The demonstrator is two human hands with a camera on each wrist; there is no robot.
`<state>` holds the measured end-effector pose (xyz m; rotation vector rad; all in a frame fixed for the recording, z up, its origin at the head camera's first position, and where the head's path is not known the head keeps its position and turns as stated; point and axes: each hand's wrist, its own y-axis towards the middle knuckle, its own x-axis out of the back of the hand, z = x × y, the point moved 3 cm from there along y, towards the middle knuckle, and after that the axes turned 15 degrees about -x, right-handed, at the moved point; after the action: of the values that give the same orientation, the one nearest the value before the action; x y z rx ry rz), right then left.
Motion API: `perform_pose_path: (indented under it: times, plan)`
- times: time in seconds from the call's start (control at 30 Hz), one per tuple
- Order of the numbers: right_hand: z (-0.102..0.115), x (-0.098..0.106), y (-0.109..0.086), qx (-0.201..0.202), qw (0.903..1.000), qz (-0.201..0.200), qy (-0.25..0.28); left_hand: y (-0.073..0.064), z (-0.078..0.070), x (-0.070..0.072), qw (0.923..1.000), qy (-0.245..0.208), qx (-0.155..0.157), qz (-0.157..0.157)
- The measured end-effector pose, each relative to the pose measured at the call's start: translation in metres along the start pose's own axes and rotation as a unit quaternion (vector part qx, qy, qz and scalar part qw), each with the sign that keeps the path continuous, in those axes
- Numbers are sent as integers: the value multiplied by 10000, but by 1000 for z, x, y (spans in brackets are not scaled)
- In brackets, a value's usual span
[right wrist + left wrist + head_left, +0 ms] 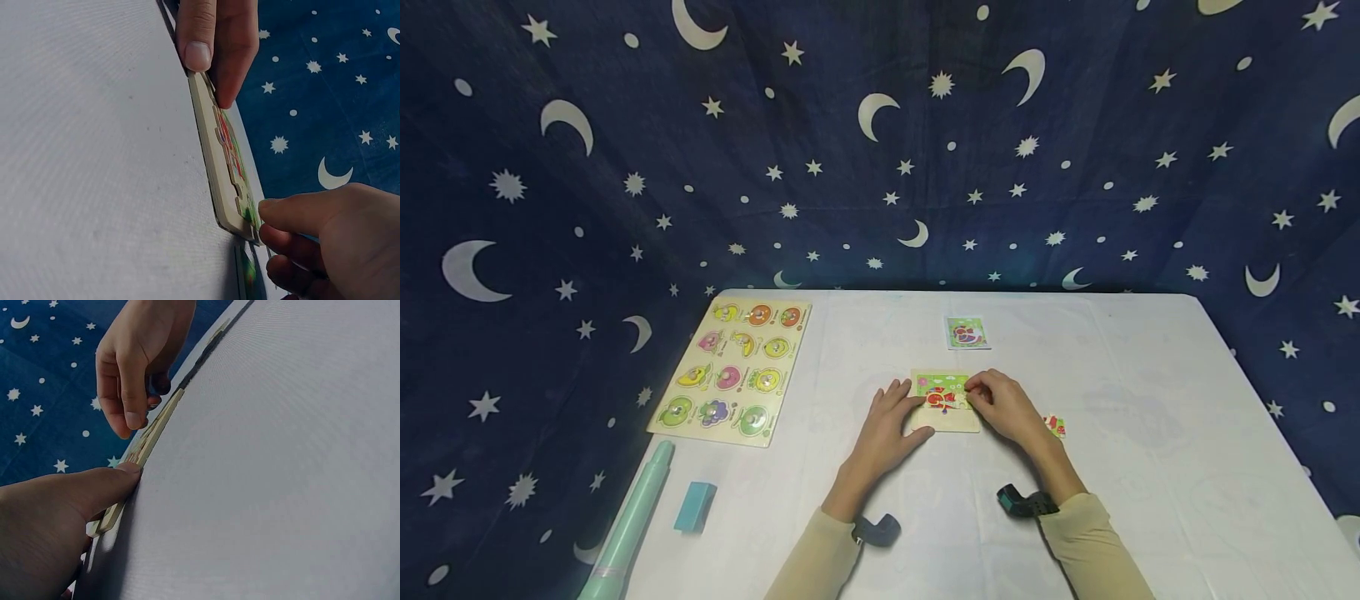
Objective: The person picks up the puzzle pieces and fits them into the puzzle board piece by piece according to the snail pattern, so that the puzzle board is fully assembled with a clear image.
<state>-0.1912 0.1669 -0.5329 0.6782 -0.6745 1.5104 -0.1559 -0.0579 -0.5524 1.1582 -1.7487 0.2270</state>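
A small wooden jigsaw board point(946, 422) lies in the middle of the table, with red and green puzzle pieces point(942, 398) across its far part and bare wood along its near edge. My left hand point(886, 425) rests at the board's left side. Its thumb point(198, 56) presses the near corner, and the index finger reaches onto the pieces. At the right edge, my right hand point(1006, 406) pinches a puzzle piece point(249, 214) between bent fingers and thumb; the fingers hide most of it. Just right of the board, partly behind that wrist, lies a loose puzzle piece point(1055, 426).
Behind the board lies a small square picture card point(967, 332). A fruit peg puzzle point(780, 404) occupies the far left, with a blue block point(695, 507) and a long mint-green tube point(632, 525) nearer. A dark star-patterned curtain point(880, 167) hangs behind the white table point(1187, 467).
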Motion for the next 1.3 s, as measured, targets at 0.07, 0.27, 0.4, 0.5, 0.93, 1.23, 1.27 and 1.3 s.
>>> perform_pose_path:
  times: [0.07, 0.27, 0.4, 0.5, 0.93, 1.23, 1.27, 1.3]
  plan:
    - [1, 0, 0, 10, 10000, 41, -41, 0, 0, 0, 10000, -3, 35, 32]
    - [2, -4, 0, 88, 9996, 238, -157, 1, 1, -1, 9999, 16, 97, 89]
    - [3, -6, -1, 188, 9991, 325, -209, 0, 1, -1, 9999, 51, 96, 101]
    - [4, -6, -1, 248, 9989, 364, -182, 0, 1, -1, 9999, 68, 107, 118]
    - [6, -6, 0, 401, 9981, 376, -278, 1, 0, 0, 9998, 96, 92, 126]
    - [5, -6, 0, 384, 9985, 307, -253, 1, 1, -1, 9997, 151, 117, 137]
    - [5, -6, 0, 380, 9985, 302, -254, 1, 1, -1, 9997, 157, 124, 138]
    - [4, -7, 1, 373, 9985, 298, -254, 1, 1, -1, 9997, 163, 130, 141]
